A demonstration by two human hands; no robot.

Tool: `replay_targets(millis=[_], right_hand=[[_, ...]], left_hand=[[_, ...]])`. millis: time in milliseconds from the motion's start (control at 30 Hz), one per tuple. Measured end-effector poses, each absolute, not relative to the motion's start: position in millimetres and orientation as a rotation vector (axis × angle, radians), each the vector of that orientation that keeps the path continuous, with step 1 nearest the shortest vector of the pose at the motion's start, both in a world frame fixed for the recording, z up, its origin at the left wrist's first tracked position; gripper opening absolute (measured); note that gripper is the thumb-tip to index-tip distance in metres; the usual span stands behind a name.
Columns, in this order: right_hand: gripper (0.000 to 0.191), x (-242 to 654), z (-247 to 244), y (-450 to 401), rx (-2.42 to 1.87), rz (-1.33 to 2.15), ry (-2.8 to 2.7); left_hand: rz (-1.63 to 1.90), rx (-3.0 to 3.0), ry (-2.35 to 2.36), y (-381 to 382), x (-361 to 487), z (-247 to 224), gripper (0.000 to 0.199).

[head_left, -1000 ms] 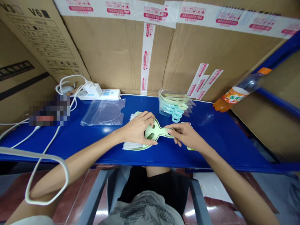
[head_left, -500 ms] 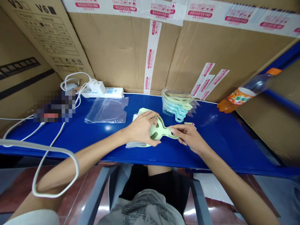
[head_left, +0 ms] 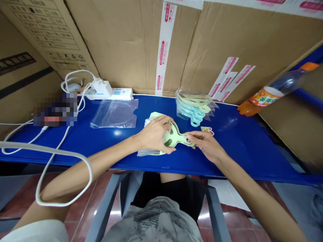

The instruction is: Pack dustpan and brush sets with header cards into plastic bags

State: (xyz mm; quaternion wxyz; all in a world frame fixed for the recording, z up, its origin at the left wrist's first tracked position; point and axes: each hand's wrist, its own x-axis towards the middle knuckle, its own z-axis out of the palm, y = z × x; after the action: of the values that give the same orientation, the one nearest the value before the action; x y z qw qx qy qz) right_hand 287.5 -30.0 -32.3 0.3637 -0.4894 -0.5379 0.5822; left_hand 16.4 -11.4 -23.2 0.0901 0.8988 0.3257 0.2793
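Observation:
Light green plastic pieces (head_left: 174, 136), nested together, have a wide cut-out head and a short handle with a hole at its end. My left hand (head_left: 155, 134) is closed over the wide head, thumb on the near edge and fingers on the far edge. At the handle's end, my right hand (head_left: 205, 144) pinches with thumb and fingers. Beneath my left hand lies a stack of thin whitish sheets or sleeves (head_left: 148, 153), partly covered; I cannot make out its kind. A small colourful sticker or card (head_left: 207, 130) lies just beyond my right hand.
Clear bags of green and light blue handled pieces (head_left: 193, 107) lie at the back. A flat clear plastic bag (head_left: 114, 113) is at the left, before a white power strip (head_left: 122, 93) with cables. An orange drink bottle (head_left: 267, 96) leans at the right. Cardboard (head_left: 126, 50) walls the blue table (head_left: 239, 144).
The camera view has tilted slightly downward, so the scene sits higher in the frame. Both hands keep their grip on the green pieces, with little visible movement.

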Motion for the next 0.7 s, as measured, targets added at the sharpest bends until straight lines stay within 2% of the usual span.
replay_targets(millis=[267,467,700], right_hand=[[0.046,285.3,-25.9,-41.6,-1.260,1.505,-1.206],[0.048,286.9,-32.6,-38.3,-1.174,1.640,-1.148],[0.051,287.4,-18.0,-42.7,-1.279,1.282,-1.593]], left_hand=[[0.911,2.665,0.942,-12.3,16.2,-20.2,0.050],[0.883,2.659,0.951,-11.0,15.7,-20.7,0.048],[0.832,2.691,0.907,-9.2,11.4,-19.0,0.047]])
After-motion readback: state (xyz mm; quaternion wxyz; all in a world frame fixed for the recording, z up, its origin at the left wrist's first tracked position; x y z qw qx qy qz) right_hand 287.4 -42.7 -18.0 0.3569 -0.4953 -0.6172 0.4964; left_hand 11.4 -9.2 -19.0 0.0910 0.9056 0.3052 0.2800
